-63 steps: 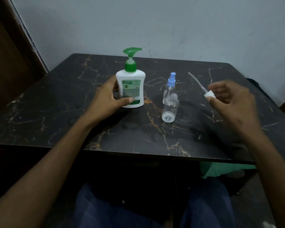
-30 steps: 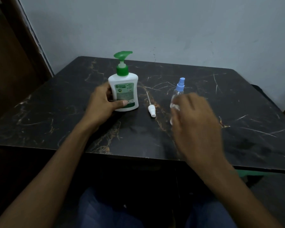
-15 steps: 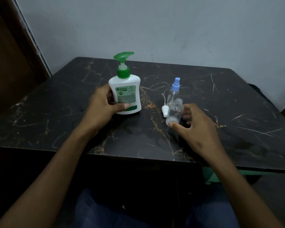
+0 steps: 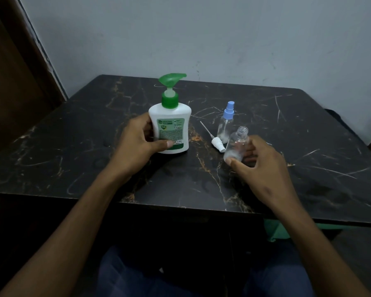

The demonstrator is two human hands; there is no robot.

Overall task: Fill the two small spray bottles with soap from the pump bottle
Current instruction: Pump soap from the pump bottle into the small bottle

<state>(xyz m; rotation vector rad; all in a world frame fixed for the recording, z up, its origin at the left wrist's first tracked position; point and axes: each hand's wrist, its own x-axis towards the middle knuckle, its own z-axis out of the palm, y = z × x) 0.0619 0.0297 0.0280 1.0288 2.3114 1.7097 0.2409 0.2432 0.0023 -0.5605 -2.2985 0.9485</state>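
Two hands at work, well apart: left hand (image 4: 137, 144) wrapped round the white plastic pump bottle with green pump head (image 4: 169, 123), upright on the table; right hand (image 4: 259, 166) gripping the uncapped clear plastic spray bottle (image 4: 236, 144), tilted, thumb under its base. Just beside it, loose on the surface, its white sprayer head with thin dip tube (image 4: 215, 142). Behind, upright and capped, the second clear spray bottle with blue sprayer top (image 4: 225, 123). Likely trouble: narrow neck against a broad spout, so soap missing the opening and running down the outside; slick fingers then letting the small bottle slip; a careless sweep knocking over the capped one or rolling the sprayer head away. Underneath, a black tabletop veined with gold and white (image 4: 73, 146), scuffed; beyond, a plain pale wall (image 4: 223, 39), dark wooden panel (image 4: 13, 82) at left, dim light.
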